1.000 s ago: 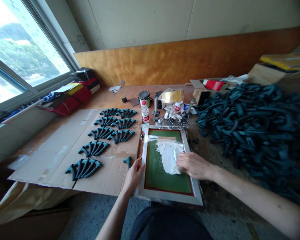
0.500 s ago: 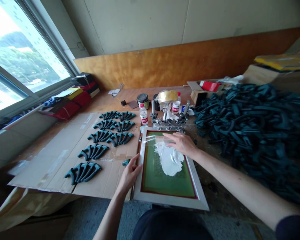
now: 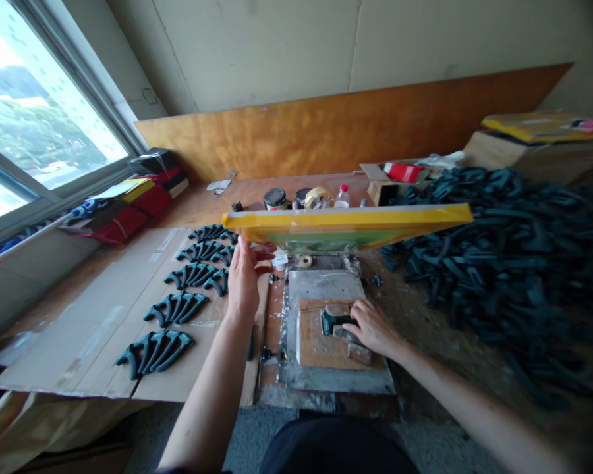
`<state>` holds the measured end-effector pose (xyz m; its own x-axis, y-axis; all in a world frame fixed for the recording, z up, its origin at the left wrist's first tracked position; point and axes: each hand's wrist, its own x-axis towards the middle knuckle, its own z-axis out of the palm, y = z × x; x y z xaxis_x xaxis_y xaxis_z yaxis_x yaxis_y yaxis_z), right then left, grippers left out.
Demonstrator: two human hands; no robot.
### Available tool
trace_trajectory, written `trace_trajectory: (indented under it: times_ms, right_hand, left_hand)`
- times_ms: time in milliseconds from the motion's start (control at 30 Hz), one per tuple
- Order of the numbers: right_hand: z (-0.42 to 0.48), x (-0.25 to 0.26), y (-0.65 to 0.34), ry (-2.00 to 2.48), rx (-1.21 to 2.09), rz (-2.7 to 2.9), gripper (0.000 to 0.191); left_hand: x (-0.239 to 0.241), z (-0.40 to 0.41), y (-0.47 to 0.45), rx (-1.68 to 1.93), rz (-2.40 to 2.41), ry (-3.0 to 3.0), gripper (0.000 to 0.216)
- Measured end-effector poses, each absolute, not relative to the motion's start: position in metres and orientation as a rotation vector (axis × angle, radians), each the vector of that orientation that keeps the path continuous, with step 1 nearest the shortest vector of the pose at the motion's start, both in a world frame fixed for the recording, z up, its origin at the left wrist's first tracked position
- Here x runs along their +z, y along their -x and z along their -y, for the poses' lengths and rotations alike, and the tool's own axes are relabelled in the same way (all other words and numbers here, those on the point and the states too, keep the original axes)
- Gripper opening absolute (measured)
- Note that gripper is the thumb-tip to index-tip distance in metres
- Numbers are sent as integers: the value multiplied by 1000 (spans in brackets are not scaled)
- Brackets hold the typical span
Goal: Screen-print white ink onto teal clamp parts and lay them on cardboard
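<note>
The silk-screen frame [image 3: 348, 216], edged with yellow tape, is tilted up with its underside partly in view. My left hand [image 3: 244, 283] grips its left corner. Below it, a metal base plate [image 3: 321, 284] carries a wooden board [image 3: 313, 349] with small blocks on it. My right hand [image 3: 375, 329] has its fingers closed on the right end of a dark green curved plastic part [image 3: 330, 322], which lies at those blocks. Fanned rows of similar dark green parts [image 3: 161, 352] lie on cardboard [image 3: 93, 329] to the left.
A large heap of dark green parts [image 3: 494, 257] covers the right side of the table. Behind the frame stand a lidded can [image 3: 275, 197], a tape roll [image 3: 319, 197] and a red-capped bottle [image 3: 342, 196]. Cardboard boxes [image 3: 514, 155] stand at the back right.
The screen frame has swung up from lying flat, with my left hand now at its raised corner. My right hand has left the white ink and moved down to the part on the board.
</note>
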<state>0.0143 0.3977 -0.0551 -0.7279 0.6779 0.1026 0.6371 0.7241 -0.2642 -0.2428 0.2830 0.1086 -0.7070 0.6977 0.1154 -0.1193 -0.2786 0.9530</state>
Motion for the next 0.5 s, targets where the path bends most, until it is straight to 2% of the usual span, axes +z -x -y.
trace_trajectory:
  times_ms: [67,167,233,300,367,433,500]
  right_hand:
    - [-375,-56,-5,1204,372,2751,13]
    - [-336,-46,10,1299,451,2592,13]
    - [-314,-41,19,1037,454,2555,11]
    - [-310,-38,15,679,466,2600,9]
    - [-336,-36,-9,639,425,2613,11]
    - [-389,-32,-54,1077,238,2495,14]
    - [-450,-29,-111,1749,-67,2198,22]
  left_hand:
    - [79,-269,215,1880,-1487,-589,58]
    - [19,-239,161,1173,-1429,-413,77]
    - [-13,-223,135,1122,-1378,-254,79]
    - [-34,-211,134,1220,-1418,-140,73]
    - [-47,-202,161,1316,-1563,-140,64]
    - [-59,-190,206,1333,-1796,-201,56]
    - [-75,-177,252,1171,-2077,-177,51]
